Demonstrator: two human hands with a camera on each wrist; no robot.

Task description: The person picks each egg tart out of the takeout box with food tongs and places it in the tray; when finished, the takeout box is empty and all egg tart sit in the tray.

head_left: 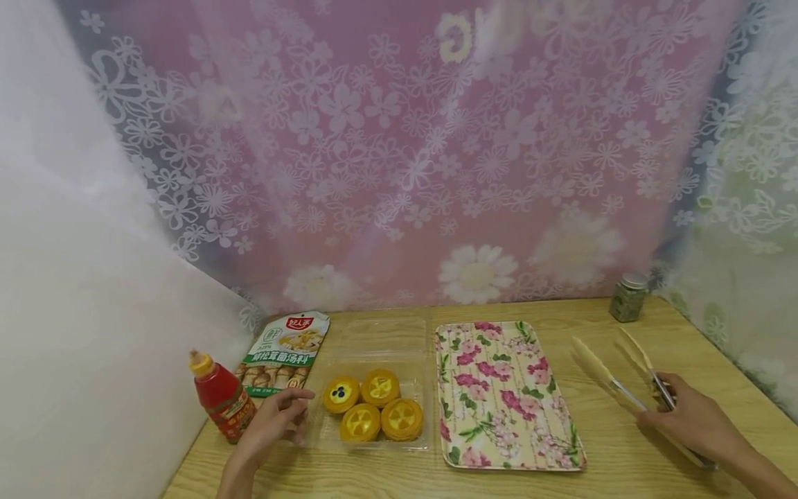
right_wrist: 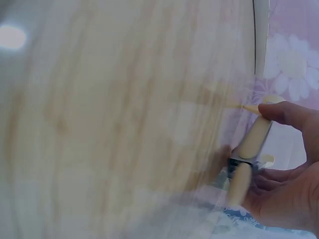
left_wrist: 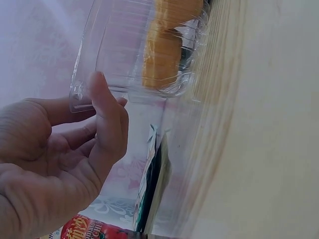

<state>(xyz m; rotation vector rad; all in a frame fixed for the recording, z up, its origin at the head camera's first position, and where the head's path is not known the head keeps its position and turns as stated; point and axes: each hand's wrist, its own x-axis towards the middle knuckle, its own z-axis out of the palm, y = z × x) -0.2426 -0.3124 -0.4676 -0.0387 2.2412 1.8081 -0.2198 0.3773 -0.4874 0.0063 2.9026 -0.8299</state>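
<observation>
My left hand point(head_left: 274, 424) is at the left edge of a clear plastic box point(head_left: 426, 388), its fingers loosely bent. In the left wrist view, the fingertips overlap the corner of the box point(left_wrist: 107, 55); whether they touch it I cannot tell. Inside sit several yellow egg tarts point(head_left: 380, 388), one topped with dark blue dots. My right hand point(head_left: 692, 419) grips metal tongs point(head_left: 630, 395) by the handles. The pale tips of the tongs are spread apart, pointing toward the back, with nothing between them. Blur softens the tongs in the right wrist view.
Between the box and the tongs lies a floral tray point(head_left: 499, 395). A red sauce bottle point(head_left: 224, 402) and a food packet point(head_left: 283, 350) stand on the left. A small glass jar point(head_left: 628, 298) is at the back right. Patterned curtains point(head_left: 399, 173) enclose the wooden table.
</observation>
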